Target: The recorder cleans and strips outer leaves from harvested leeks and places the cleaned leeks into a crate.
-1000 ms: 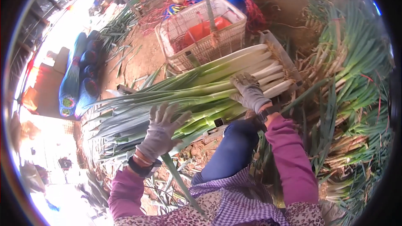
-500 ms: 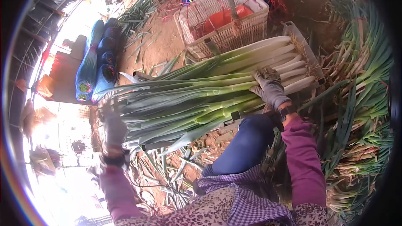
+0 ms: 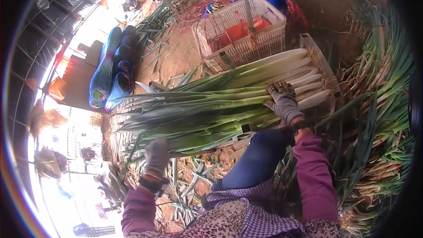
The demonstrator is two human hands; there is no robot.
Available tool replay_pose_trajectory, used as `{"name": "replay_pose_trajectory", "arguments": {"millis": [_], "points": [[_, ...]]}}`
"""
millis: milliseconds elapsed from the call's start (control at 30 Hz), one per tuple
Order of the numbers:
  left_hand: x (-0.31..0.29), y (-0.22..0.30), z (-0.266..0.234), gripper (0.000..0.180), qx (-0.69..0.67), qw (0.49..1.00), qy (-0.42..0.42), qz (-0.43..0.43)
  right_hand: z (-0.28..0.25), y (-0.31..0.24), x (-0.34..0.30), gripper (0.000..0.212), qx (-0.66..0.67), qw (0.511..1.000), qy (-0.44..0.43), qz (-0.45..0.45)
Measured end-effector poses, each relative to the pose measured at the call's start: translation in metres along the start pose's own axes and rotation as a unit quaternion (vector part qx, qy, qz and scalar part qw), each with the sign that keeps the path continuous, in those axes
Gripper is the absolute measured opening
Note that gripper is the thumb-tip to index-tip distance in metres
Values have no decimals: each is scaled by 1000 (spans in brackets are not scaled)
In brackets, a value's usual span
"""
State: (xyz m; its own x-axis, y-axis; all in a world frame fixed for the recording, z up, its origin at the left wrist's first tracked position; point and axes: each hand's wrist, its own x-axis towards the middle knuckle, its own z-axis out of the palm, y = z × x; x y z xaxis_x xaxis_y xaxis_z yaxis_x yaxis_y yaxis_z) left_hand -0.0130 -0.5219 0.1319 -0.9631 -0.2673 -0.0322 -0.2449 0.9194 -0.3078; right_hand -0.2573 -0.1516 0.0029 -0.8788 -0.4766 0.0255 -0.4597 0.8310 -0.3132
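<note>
A broad pile of leeks (image 3: 198,105) lies across a metal rack (image 3: 313,44), white root ends to the right and dark leaves to the left. My right hand (image 3: 283,100), in a grey glove dirty at the fingers, rests on top of the pale stalks near the roots, thumb spread away from the other fingers. Down by the near edge of the leaf ends is my left hand (image 3: 157,154), also gloved. Motion blurs its fingers, so whether it holds any leaf is unclear.
Behind the rack stands a white plastic basket (image 3: 240,33) with something red inside. Blue-wrapped bundles (image 3: 105,68) lie at the far left. More leeks (image 3: 383,79) are heaped along the right. Leaf scraps (image 3: 189,180) litter the ground beside my knee (image 3: 260,154).
My left hand has moved right and nearer to me, from the leaf tips to the near edge of the pile. My right hand stays on the stalks. The view has shifted slightly.
</note>
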Motion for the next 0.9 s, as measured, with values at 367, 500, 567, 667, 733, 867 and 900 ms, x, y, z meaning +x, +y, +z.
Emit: {"name": "replay_pose_trajectory", "arguments": {"millis": [367, 500, 567, 667, 733, 867, 900], "points": [[-52, -105, 137, 24, 4, 990, -116, 73, 35, 8, 2, 60, 117, 980, 158, -33], [-14, -39, 152, 17, -154, 933, -247, 210, 30, 6, 0, 54, 107, 977, 182, -11], [3, -14, 151, 15, -203, 883, -330, 266, 12, 1, -3, 52, 160, 976, 149, 3], [18, 126, 21, 10, -290, 872, -342, 195, -5, 32, -33, 42, 315, 941, 104, 61], [35, 202, -69, 13, -463, 819, -284, 185, -7, 47, -86, 29, 406, 808, 411, 117], [24, 355, -131, 10, -533, 731, -198, 377, -44, 96, -259, 25, 419, 713, 376, 418], [7, 398, -124, 8, -531, 680, -217, 457, 18, 145, -332, 22, 187, 754, 324, 540]]}}
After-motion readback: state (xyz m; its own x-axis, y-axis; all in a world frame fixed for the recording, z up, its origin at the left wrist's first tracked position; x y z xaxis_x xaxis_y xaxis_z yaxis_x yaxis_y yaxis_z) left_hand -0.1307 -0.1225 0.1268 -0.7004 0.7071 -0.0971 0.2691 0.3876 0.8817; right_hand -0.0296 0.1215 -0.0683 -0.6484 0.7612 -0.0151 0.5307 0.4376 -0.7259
